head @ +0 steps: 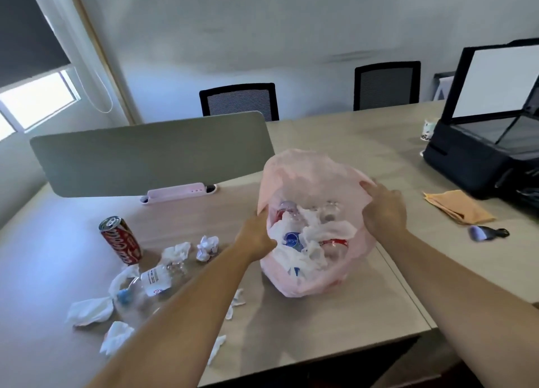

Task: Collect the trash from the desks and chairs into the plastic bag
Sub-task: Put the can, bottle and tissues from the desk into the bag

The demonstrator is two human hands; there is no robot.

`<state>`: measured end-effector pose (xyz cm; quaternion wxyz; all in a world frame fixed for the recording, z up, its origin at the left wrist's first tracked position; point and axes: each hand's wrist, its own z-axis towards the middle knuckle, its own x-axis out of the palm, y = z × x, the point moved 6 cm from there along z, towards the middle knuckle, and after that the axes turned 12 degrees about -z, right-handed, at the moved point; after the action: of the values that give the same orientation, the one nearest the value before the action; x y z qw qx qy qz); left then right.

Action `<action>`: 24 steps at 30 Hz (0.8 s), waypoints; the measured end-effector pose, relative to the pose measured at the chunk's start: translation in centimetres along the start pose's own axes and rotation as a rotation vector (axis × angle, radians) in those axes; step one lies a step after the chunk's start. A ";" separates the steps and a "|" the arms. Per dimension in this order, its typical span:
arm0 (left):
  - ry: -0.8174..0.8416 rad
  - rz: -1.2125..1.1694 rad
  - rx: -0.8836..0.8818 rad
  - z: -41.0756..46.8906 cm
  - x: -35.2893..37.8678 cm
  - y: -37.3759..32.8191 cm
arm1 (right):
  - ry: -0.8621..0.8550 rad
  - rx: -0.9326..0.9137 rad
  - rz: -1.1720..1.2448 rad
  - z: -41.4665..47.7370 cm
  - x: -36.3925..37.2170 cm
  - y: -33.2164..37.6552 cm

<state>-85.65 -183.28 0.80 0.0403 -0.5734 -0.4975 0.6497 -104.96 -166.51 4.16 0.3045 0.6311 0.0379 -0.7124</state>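
A pink translucent plastic bag (309, 177) stands open on the desk (335, 306), holding white tissues, clear bottles and a blue can. My left hand (256, 236) grips the bag's left rim. My right hand (385, 209) pinches the right rim, so the mouth is held apart. To the left on the desk stand a red cola can (121, 240) and lie a crushed clear plastic bottle (145, 288) and several crumpled white tissues (207, 247), some partly hidden by my left forearm.
A grey divider panel (151, 154) with a pink power strip (175, 192) stands behind the trash. At the right are a black printer (481, 142), an orange cloth (458, 206), a small dark clip (487, 232) and a patterned cup (428, 129). Two black chairs (239, 100) stand beyond the desk.
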 end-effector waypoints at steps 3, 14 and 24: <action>0.024 -0.058 0.051 -0.1 0.0 -0.5 | -0.038 0.046 -0.045 -0.1 -0.7 0.6; -0.445 -0.031 -0.062 -6.0 -11.6 5.5 | 0.099 -0.578 0.379 -8.9 2.2 18.7; 0.182 0.355 -0.614 -11.0 -2.3 24.2 | 0.762 -0.974 -0.379 -17.5 21.5 21.4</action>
<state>-63.66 -190.25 -12.64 -0.2031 -0.6915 -0.5567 0.4132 -79.72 -184.56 -12.08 0.3901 0.6117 0.5731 -0.3811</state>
